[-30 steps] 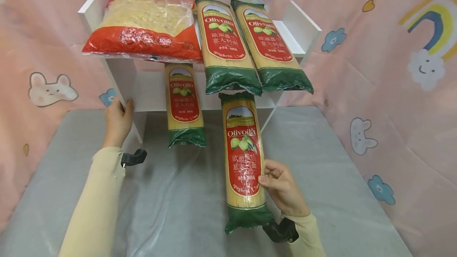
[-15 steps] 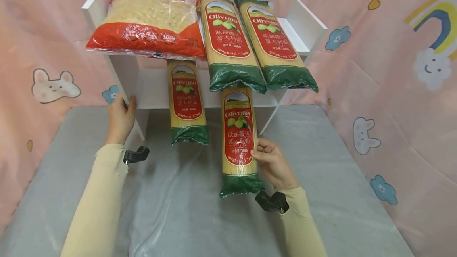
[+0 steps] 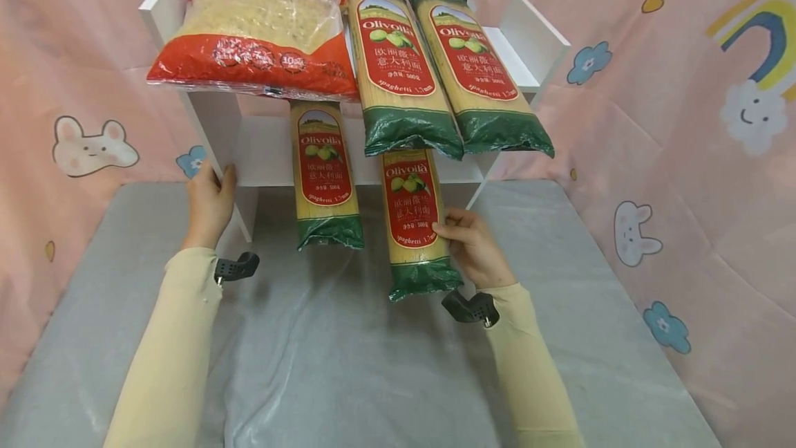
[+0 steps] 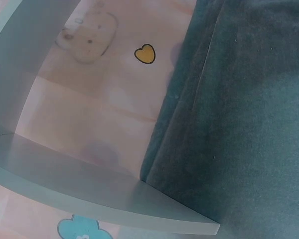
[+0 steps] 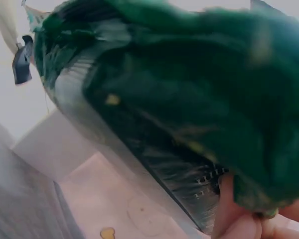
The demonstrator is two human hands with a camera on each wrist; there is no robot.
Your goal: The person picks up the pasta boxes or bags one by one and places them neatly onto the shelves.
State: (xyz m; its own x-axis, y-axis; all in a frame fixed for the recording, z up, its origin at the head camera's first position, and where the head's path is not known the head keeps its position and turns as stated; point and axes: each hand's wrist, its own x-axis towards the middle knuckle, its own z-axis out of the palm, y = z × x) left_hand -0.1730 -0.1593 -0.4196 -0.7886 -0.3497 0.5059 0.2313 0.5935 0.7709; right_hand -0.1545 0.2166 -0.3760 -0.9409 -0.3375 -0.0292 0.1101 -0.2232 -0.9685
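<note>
My right hand point(image 3: 477, 249) pinches the right edge of a spaghetti pack point(image 3: 415, 230), thumb on its front. The pack's far end is hidden under the upper packs, at the lower level of a white shelf point(image 3: 264, 151). In the right wrist view, the pack's green end point(image 5: 189, 109) fills much of the picture above my fingertips point(image 5: 234, 216). My left hand point(image 3: 210, 206) grips the shelf's left side panel, thumb at the front. That hand does not show in the left wrist view, only the shelf's board point(image 4: 89, 191). Another spaghetti pack point(image 3: 323, 164) lies on the lower level, jutting forward.
On the shelf's top lie a red pasta bag point(image 3: 255, 33) and two spaghetti packs, one in the middle point(image 3: 401, 68) and one at the right point(image 3: 475, 71). Their ends overhang the front. A grey cloth point(image 3: 348, 365) covers the table; a pink patterned curtain point(image 3: 653, 109) hangs behind.
My right hand has pushed the held spaghetti pack forward, and its far end has gone under the upper packs. The left hand has kept its grip on the shelf.
</note>
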